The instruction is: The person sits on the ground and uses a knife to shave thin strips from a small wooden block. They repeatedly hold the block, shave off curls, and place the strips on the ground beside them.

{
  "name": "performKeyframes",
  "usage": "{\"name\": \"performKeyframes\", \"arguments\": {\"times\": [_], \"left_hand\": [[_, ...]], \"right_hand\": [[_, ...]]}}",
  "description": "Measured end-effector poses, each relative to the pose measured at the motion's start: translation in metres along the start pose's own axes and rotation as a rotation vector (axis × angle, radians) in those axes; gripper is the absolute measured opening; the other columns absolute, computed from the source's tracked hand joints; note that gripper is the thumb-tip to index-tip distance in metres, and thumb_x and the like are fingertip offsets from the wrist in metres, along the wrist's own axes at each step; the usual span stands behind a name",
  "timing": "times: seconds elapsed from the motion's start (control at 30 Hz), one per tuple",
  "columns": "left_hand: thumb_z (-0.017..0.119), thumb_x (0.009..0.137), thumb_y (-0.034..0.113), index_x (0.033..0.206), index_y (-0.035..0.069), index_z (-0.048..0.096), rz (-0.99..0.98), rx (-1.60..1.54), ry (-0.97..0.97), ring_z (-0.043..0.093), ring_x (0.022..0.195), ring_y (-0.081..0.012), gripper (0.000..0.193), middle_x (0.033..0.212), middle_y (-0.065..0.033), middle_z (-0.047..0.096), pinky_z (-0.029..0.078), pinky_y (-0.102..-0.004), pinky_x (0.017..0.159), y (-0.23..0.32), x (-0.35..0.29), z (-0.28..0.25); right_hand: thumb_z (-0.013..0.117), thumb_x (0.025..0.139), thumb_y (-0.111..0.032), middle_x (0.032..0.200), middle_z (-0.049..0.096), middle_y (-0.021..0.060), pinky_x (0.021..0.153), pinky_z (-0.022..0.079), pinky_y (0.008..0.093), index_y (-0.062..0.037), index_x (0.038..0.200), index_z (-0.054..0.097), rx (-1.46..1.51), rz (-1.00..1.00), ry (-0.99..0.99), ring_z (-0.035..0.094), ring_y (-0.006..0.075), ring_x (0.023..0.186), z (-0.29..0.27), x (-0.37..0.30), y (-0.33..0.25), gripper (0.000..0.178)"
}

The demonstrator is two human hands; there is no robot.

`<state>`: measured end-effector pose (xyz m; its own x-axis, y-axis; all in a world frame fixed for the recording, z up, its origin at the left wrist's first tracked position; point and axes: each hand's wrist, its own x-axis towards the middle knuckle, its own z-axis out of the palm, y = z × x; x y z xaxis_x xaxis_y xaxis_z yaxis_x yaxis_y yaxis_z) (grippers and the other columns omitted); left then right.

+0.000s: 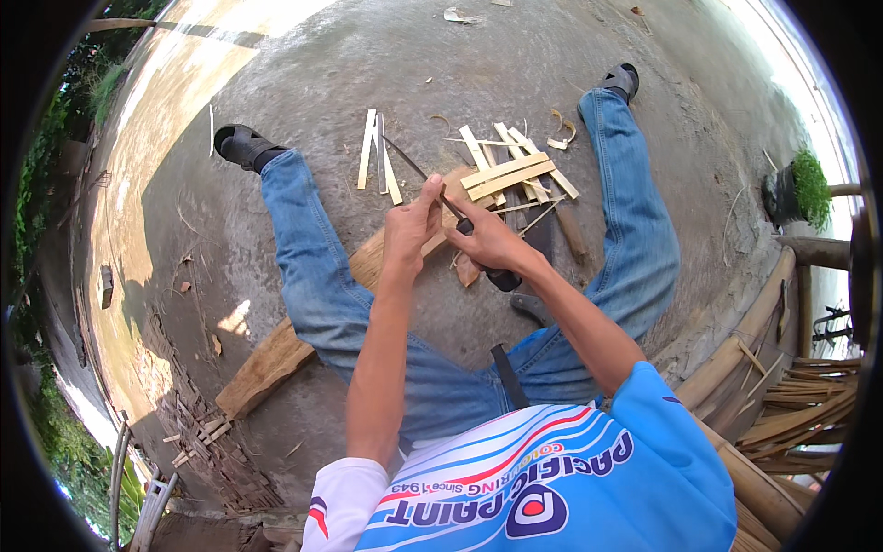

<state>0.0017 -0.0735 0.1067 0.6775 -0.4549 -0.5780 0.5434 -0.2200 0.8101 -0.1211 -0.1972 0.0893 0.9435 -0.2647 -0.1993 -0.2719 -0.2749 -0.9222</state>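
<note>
Grey, rough floor (313,92), w/ darker stains & loose bits, lies under everything. Person sits on it, legs spread, blue faded jeans (635,212) & dark shoes (244,145).

Thick brown board (276,363), visible grain, approx. rectangular, runs diag. from near left, under the left leg, to the middle beneath the hands. Long thin tool (453,208), dark & straight w/ a chunky black handle, sits btwn the legs, above the board's far end; its slim end points far left, handle near right.

Right hand (492,247): fingers curled shut around the handle, butt poking out by the wrist. Left hand (414,221): closed too, thumb up along the slim part, gripping it; exact finger contact hidden.

Pale strips (508,175), flat, smooth-looking, straight-edged, are heaped crisscross just far right of the hands, some w/ ragged ends. Smaller group of narrow slats (366,152), incl. one greyish, lies far left of the hands. Curly shavings (563,133) are just beyond the heap. Brown rounded wooden piece (571,235) lies near right of the heap, next to a dark flat piece (539,230).

Far right: leafy green plant (811,189) in a dark pot; nearer, split sticks (800,405), stacked.
</note>
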Motion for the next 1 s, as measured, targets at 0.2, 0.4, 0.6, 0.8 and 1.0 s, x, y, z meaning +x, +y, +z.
{"name": "performKeyframes", "arguments": {"times": [0.2, 0.4, 0.6, 0.8, 1.0], "left_hand": [[0.083, 0.084, 0.057, 0.11, 0.0, 0.072, 0.002, 0.047, -0.033, 0.066, 0.095, -0.0149, 0.063, 0.103, -0.0074, 0.07, 0.055, -0.0307, 0.086, -0.004, 0.004, 0.0], [0.073, 0.094, 0.05, 0.113, -0.004, 0.071, 0.037, 0.036, -0.035, 0.067, 0.097, -0.0184, 0.058, 0.108, -0.0105, 0.071, 0.055, -0.0322, 0.089, -0.009, 0.005, -0.002], [0.061, 0.099, 0.036, 0.101, -0.008, 0.072, 0.163, 0.647, 0.022, 0.07, 0.072, -0.0168, 0.045, 0.077, -0.0093, 0.072, 0.058, -0.0303, 0.075, 0.006, -0.002, -0.01], [0.048, 0.103, 0.025, 0.086, -0.005, 0.067, 0.176, 0.566, -0.054, 0.066, 0.055, -0.0166, 0.04, 0.064, -0.0102, 0.068, 0.056, -0.0286, 0.058, 0.02, -0.026, 0.001], [0.043, 0.105, 0.023, 0.09, -0.005, 0.066, 0.184, 0.412, -0.026, 0.065, 0.057, -0.0163, 0.039, 0.067, -0.0099, 0.068, 0.054, -0.0299, 0.058, -0.006, -0.035, -0.002]], "right_hand": [[0.064, 0.095, -0.022, 0.1, 0.072, 0.0238, 0.077, 0.056, 0.0457, -0.0083, 0.157, 0.041, -0.123, -0.092, 0.071, 0.071, 0.0353, 0.079, 0.001, 0.0, 0.011, 0.068], [0.064, 0.094, -0.02, 0.1, 0.073, 0.0226, 0.076, 0.056, 0.0495, -0.0064, 0.153, 0.043, -0.287, -0.171, 0.052, 0.073, 0.0395, 0.086, -0.01, -0.001, 0.006, 0.063], [0.068, 0.089, -0.026, 0.105, 0.071, 0.0338, 0.08, 0.059, 0.0495, 0.0085, 0.127, 0.061, -0.254, 0.306, -0.071, 0.073, 0.0465, 0.092, -0.008, -0.005, -0.016, 0.052], [0.072, 0.084, -0.023, 0.104, 0.072, 0.0341, 0.088, 0.058, 0.0482, 0.0099, 0.105, 0.072, -0.269, 0.413, -0.024, 0.072, 0.0469, 0.101, -0.002, 0.006, 0.002, 0.04], [0.072, 0.082, -0.021, 0.096, 0.073, 0.0322, 0.08, 0.059, 0.0489, 0.0134, 0.101, 0.071, -0.212, 0.462, -0.01, 0.074, 0.0449, 0.094, -0.003, 0.004, 0.009, 0.04]]}}
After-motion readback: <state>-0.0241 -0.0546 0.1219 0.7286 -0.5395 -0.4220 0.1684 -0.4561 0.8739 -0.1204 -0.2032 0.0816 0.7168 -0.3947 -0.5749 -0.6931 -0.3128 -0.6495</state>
